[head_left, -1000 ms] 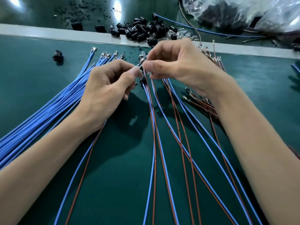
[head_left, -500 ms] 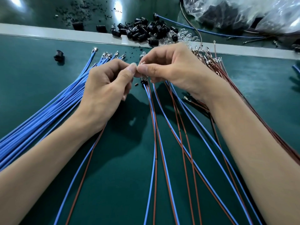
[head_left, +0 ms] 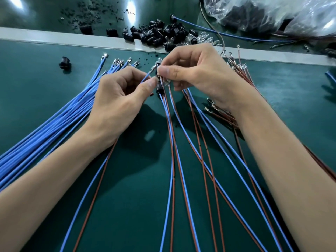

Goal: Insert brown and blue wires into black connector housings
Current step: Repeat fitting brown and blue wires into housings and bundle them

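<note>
Counter [head_left: 54, 88]: green mat, with a pale strip crossing the upper frame
Left hand [head_left: 118, 99]: centre left, fingers pinching a single blue wire [head_left: 146, 77] whose metal tip points up and to the right
Right hand [head_left: 196, 71]: upper centre, fingers clenched on the tops of mixed wires [head_left: 174, 160] that fan down to the lower edge
Black housing [head_left: 159, 87]: just below the right thumb, on those wires
Blue bundle [head_left: 54, 120]: left side, lying flat
Brown bundle [head_left: 243, 73]: right, behind the right wrist
Housing pile [head_left: 160, 34]: top centre
Plastic bag [head_left: 272, 13]: upper right
</note>
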The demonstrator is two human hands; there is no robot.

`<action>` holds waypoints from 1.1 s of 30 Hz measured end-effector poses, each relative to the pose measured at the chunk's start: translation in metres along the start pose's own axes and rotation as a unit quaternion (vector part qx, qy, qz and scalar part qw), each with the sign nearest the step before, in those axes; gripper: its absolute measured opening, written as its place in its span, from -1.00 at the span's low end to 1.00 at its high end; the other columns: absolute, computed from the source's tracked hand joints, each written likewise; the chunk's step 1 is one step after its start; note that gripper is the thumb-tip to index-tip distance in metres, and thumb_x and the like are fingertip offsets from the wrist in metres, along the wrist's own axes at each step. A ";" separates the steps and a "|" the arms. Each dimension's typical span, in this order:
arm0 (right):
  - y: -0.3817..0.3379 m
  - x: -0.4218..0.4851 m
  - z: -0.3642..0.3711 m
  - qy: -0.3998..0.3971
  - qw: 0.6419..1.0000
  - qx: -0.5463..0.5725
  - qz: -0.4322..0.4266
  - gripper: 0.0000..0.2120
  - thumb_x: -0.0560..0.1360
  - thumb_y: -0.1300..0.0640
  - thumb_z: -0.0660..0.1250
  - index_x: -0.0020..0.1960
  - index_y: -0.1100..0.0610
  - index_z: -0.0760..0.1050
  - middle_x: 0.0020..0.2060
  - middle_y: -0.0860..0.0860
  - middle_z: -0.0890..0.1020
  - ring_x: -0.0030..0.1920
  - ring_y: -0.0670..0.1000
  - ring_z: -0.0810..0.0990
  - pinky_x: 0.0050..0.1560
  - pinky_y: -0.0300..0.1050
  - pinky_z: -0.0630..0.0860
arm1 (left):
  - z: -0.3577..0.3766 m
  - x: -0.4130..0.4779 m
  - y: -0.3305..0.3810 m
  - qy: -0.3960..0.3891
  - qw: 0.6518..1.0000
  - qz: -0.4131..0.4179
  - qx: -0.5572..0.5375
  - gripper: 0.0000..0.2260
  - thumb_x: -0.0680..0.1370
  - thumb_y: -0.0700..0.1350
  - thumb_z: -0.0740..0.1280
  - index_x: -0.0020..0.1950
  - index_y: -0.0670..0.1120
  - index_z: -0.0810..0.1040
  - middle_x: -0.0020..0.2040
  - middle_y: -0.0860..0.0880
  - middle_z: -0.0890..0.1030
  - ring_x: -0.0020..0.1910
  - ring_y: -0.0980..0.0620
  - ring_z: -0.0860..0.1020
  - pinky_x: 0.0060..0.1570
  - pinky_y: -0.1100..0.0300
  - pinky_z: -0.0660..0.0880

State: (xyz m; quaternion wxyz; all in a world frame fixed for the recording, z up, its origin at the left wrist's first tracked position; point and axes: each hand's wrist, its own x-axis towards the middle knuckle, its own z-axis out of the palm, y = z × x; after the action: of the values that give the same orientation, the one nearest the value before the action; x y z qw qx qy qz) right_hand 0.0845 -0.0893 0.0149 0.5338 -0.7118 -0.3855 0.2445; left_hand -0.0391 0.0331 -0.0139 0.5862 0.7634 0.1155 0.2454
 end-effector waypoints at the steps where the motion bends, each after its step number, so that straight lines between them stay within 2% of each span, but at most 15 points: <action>1: 0.001 0.000 0.000 -0.001 1.000 -0.004 -0.003 -0.96 0.47 0.19 0.41 -0.15 0.13 0.58 -0.32 0.06 0.56 -0.38 -0.13 0.52 -0.29 -0.29 0.51 | 0.000 0.000 0.000 -0.001 1.000 -0.001 0.001 -0.86 0.51 -0.08 0.36 -0.25 -0.03 0.52 -0.51 0.17 0.44 -0.49 0.19 0.32 -0.42 0.30 0.25; 3: 0.001 0.000 0.002 -0.001 1.000 -0.008 -0.020 -0.98 0.48 0.20 0.41 -0.12 0.14 0.58 -0.31 0.08 0.56 -0.35 -0.12 0.53 -0.28 -0.27 0.52 | 0.000 0.000 0.000 0.001 1.000 -0.003 -0.008 -0.85 0.51 -0.08 0.34 -0.24 -0.08 0.51 -0.52 0.15 0.41 -0.50 0.15 0.30 -0.45 0.27 0.23; 7: 0.002 0.000 0.002 -0.007 0.998 -0.021 -0.055 -0.97 0.46 0.23 0.42 -0.10 0.16 0.59 -0.31 0.02 0.59 -0.30 -0.08 0.55 -0.23 -0.23 0.54 | -0.002 0.001 -0.001 0.001 0.999 -0.010 -0.033 -0.83 0.57 -0.16 0.30 -0.23 -0.12 0.50 -0.52 0.13 0.39 -0.52 0.15 0.30 -0.48 0.34 0.25; 11: 0.003 0.000 -0.001 -0.017 0.995 -0.049 -0.082 -0.91 0.43 0.25 0.45 -0.06 0.19 0.61 -0.21 0.12 0.65 -0.24 -0.08 0.59 -0.18 -0.23 0.55 | -0.003 0.002 -0.001 -0.006 0.998 -0.019 -0.056 -0.83 0.55 -0.14 0.31 -0.24 -0.12 0.52 -0.52 0.13 0.39 -0.52 0.16 0.30 -0.49 0.35 0.25; 14: 0.002 -0.001 -0.003 -0.023 0.992 -0.073 -0.102 -0.86 0.42 0.26 0.45 -0.02 0.18 0.61 -0.16 0.12 0.68 -0.19 -0.02 0.65 -0.10 -0.20 0.59 | -0.003 0.002 -0.001 -0.005 0.998 -0.025 -0.064 -0.83 0.53 -0.12 0.30 -0.26 -0.11 0.53 -0.52 0.13 0.38 -0.53 0.15 0.30 -0.50 0.35 0.24; 17: 0.002 0.000 -0.004 -0.013 0.989 -0.099 -0.112 -0.90 0.44 0.22 0.44 -0.04 0.17 0.62 -0.21 0.08 0.67 -0.25 -0.10 0.61 -0.18 -0.22 0.55 | -0.002 0.002 -0.001 -0.006 0.999 -0.018 -0.050 -0.84 0.54 -0.12 0.30 -0.24 -0.10 0.53 -0.51 0.13 0.39 -0.51 0.14 0.30 -0.49 0.34 0.25; 20: 0.002 0.000 -0.001 -0.009 0.986 -0.120 -0.115 -0.94 0.47 0.19 0.41 -0.07 0.17 0.62 -0.26 0.14 0.66 -0.32 -0.09 0.55 -0.24 -0.14 0.54 | -0.001 0.001 -0.001 -0.004 0.999 -0.014 -0.037 -0.87 0.55 -0.14 0.32 -0.20 -0.10 0.52 -0.50 0.12 0.40 -0.51 0.14 0.30 -0.50 0.32 0.26; 24: 0.001 0.001 0.001 -0.007 0.982 -0.149 -0.116 -0.95 0.48 0.16 0.40 -0.06 0.10 0.61 -0.29 -0.02 0.64 -0.34 -0.21 0.55 -0.25 -0.29 0.50 | 0.000 0.000 -0.001 -0.003 0.999 -0.015 -0.028 -0.87 0.56 -0.16 0.33 -0.20 -0.12 0.52 -0.51 0.13 0.41 -0.53 0.16 0.30 -0.52 0.32 0.26; 28: 0.000 -0.001 0.001 0.001 0.977 -0.176 -0.117 -0.95 0.49 0.12 0.39 -0.06 0.08 0.61 -0.28 0.00 0.65 -0.33 -0.15 0.57 -0.28 -0.23 0.53 | 0.001 0.001 -0.001 -0.005 1.000 -0.018 -0.023 -0.85 0.57 -0.17 0.31 -0.20 -0.13 0.52 -0.52 0.13 0.42 -0.55 0.18 0.31 -0.51 0.37 0.27; 33: -0.001 -0.003 0.002 -0.002 0.979 -0.180 -0.096 -0.95 0.51 0.12 0.38 -0.10 0.07 0.61 -0.39 -0.21 0.55 -0.41 -0.29 0.49 -0.34 -0.43 0.35 | 0.001 0.000 -0.002 -0.008 1.000 -0.004 -0.008 -0.85 0.57 -0.17 0.32 -0.21 -0.08 0.53 -0.51 0.13 0.45 -0.55 0.18 0.31 -0.52 0.36 0.27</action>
State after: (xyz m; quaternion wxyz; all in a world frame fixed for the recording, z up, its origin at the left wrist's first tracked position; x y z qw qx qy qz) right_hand 0.0808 -0.0899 0.0153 0.4170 -0.7557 -0.4905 0.1203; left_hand -0.0389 0.0328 -0.0156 0.5945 0.7599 0.1121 0.2378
